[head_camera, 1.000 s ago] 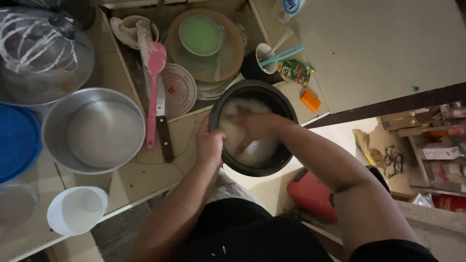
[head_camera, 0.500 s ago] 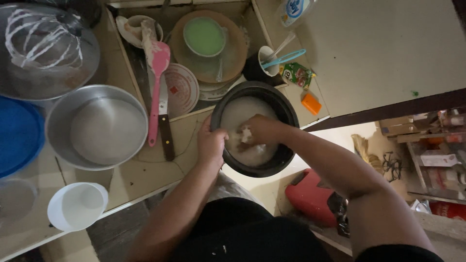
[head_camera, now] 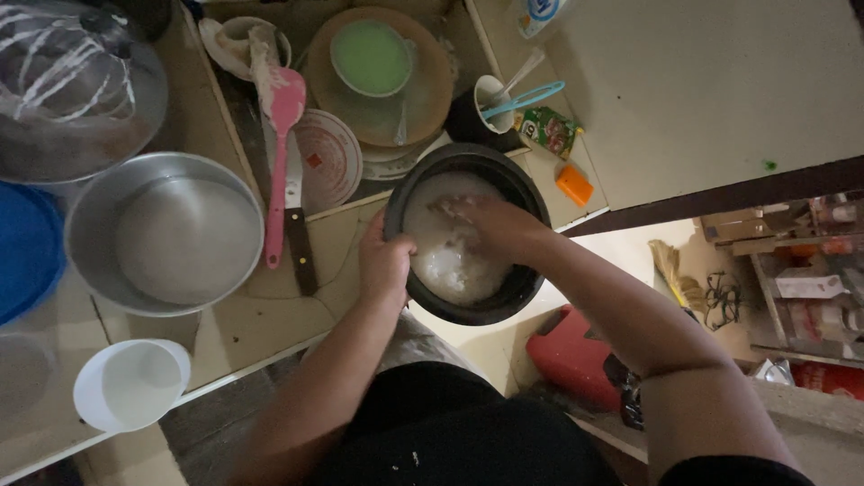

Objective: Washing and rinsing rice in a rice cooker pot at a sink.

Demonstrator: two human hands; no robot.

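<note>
Holding the black pot (head_camera: 468, 236) by its near-left rim with my left hand (head_camera: 385, 263), fingers curled closed around the edge. My right hand (head_camera: 490, 225) is down inside the pot, resting in the cloudy white water and whatever pale stuff sits at the bottom; can't tell if those fingers (head_camera: 450, 209) are open or curled, they're partly under the murky liquid. The pot sits at the front edge of the tabletop (head_camera: 225, 333), half hanging past it toward me.

Everything else, going from the pot: just to its left lies a knife (head_camera: 297, 225) with a dark handle, and beside that a pink spatula (head_camera: 281, 153) pointing away from me. Further left there's a big empty metal bowl (head_camera: 166, 232), and past that a blue lid (head_camera: 27, 243) at the edge of view. Near-left of the pot, well apart, is a small white cup (head_camera: 130, 384). Behind the pot is a round brown tray (head_camera: 409, 99) with a green bowl (head_camera: 371, 56) on it, and a patterned plate (head_camera: 328, 160) just left of the tray. Right behind the pot stands a white mug (head_camera: 490, 94) with a turquoise utensil (head_camera: 526, 97) in it, then a small green packet (head_camera: 547, 130) and a little orange thing (head_camera: 574, 184) to the right.
</note>
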